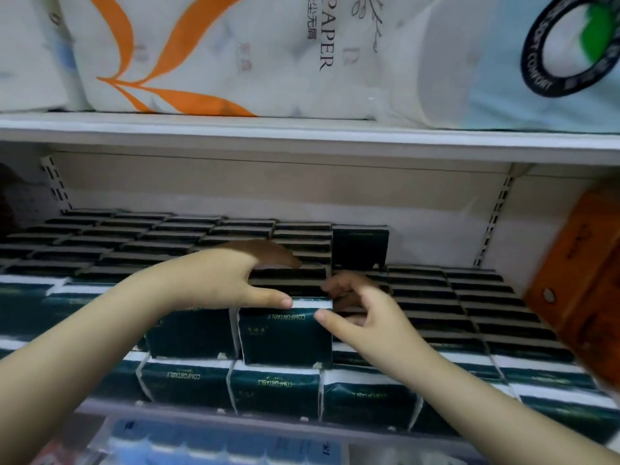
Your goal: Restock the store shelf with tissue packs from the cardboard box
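The left hand (228,280) comes in from the left and grips the tissue pack (285,335), thumb on its top front edge, fingers over the back. The pack stands on the shelf (94,408) in the upper front row, its long axis left to right, between both hands. The right hand (362,307), equally near, pinches its upper right corner.

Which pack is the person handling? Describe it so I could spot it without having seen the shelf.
Under the big toilet-paper bundles lies a shelf filled with dark green tissue packs. At its front middle, the held pack stands on the upper layer, between left hand and right hand. It alone ends that raised row; packs to its right sit lower.
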The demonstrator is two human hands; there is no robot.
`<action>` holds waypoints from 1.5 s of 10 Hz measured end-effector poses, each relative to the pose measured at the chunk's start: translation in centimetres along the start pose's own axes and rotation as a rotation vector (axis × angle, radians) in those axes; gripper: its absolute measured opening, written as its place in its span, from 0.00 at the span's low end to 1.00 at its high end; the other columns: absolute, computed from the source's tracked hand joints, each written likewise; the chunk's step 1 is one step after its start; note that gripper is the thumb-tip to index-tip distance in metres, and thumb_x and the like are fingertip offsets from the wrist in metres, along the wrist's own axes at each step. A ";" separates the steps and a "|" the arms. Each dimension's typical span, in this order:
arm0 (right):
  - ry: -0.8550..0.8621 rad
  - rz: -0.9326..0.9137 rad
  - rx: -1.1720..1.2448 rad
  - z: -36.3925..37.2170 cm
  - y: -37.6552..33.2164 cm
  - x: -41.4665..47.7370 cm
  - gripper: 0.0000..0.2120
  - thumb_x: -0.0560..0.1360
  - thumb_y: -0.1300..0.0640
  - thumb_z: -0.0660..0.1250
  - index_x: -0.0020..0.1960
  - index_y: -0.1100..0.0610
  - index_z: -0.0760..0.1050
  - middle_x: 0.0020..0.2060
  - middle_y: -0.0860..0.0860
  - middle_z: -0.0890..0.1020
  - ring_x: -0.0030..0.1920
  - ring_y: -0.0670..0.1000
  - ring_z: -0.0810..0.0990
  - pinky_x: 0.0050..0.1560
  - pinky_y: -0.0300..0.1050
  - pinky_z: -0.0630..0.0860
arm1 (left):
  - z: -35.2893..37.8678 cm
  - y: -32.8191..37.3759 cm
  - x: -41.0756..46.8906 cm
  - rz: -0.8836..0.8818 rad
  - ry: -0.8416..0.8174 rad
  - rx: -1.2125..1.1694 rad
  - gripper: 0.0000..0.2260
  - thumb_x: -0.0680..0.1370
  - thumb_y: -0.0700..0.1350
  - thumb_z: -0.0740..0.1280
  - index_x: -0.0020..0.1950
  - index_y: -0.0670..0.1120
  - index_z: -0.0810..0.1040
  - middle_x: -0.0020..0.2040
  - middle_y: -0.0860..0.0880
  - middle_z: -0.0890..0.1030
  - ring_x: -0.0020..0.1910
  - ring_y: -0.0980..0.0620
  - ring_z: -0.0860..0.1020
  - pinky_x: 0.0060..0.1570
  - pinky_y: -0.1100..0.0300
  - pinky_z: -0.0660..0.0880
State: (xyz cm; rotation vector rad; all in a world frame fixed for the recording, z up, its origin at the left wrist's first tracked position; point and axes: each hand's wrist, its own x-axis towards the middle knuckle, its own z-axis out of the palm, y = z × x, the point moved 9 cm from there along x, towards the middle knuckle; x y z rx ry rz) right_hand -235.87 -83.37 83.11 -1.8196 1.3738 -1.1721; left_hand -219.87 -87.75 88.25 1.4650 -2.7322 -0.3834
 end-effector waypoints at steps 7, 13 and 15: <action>0.229 0.103 0.017 2.7 0.5 -2.9 0.25 0.72 0.56 0.74 0.64 0.47 0.68 0.61 0.46 0.73 0.57 0.42 0.76 0.53 0.40 0.80 | 0.8 -0.8 0.2 0.277 0.096 -0.001 0.25 0.75 0.61 0.66 0.71 0.59 0.70 0.67 0.66 0.68 0.61 0.71 0.64 0.49 0.87 0.55; 0.257 0.128 -0.055 3.5 1.3 -3.8 0.30 0.72 0.52 0.74 0.68 0.45 0.64 0.62 0.43 0.73 0.58 0.42 0.76 0.57 0.44 0.78 | 1.4 -0.4 -0.2 0.321 0.093 0.013 0.31 0.71 0.66 0.66 0.72 0.58 0.68 0.70 0.63 0.69 0.65 0.66 0.67 0.59 0.76 0.61; 0.289 0.119 -0.125 2.1 0.6 -5.6 0.25 0.77 0.45 0.66 0.71 0.44 0.62 0.68 0.41 0.71 0.67 0.42 0.69 0.68 0.45 0.70 | 1.3 -0.7 -1.0 0.303 0.168 -0.038 0.40 0.64 0.76 0.56 0.73 0.61 0.65 0.68 0.61 0.71 0.61 0.65 0.69 0.53 0.76 0.67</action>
